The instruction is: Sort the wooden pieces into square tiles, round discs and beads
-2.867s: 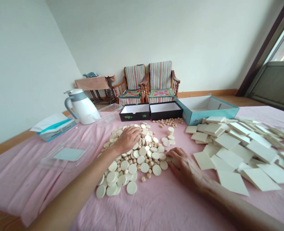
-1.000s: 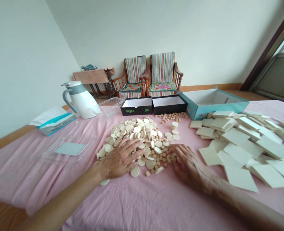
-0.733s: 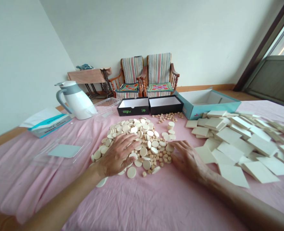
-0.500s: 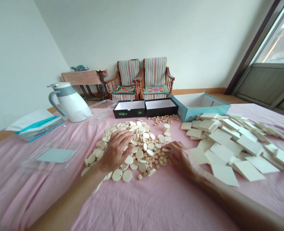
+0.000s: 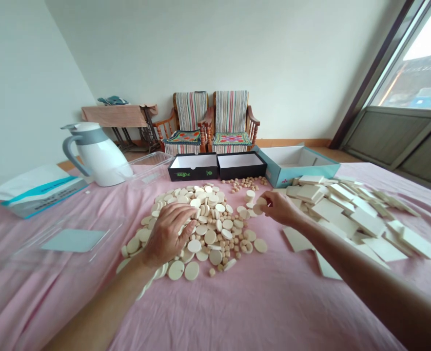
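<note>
Pale round wooden discs [image 5: 210,237] lie in a broad heap in the middle of the table, mixed with small wooden cubes [image 5: 225,246] on the near right side. My left hand [image 5: 169,231] rests on the heap's left part, fingers bent over the discs and thumb apart; its fingertips are partly lost among them. Between the thumb and fingers of my right hand [image 5: 278,207] is one wooden disc [image 5: 260,205], held just right of a short stack of discs [image 5: 250,196].
Square wooden tiles [image 5: 334,212] are piled at right. Behind stand two black boxes [image 5: 193,174] [image 5: 242,170] and a light-blue box [image 5: 292,174]. At left are a white jug [image 5: 104,158], a clear plastic lid [image 5: 72,240] and a tissue pack [image 5: 45,195]. Small cubes [image 5: 244,184] lie before the boxes.
My right hand has moved up and away from the heap's right edge, now with a disc in its fingers. My left hand stays on the heap. The whole view has shifted slightly.
</note>
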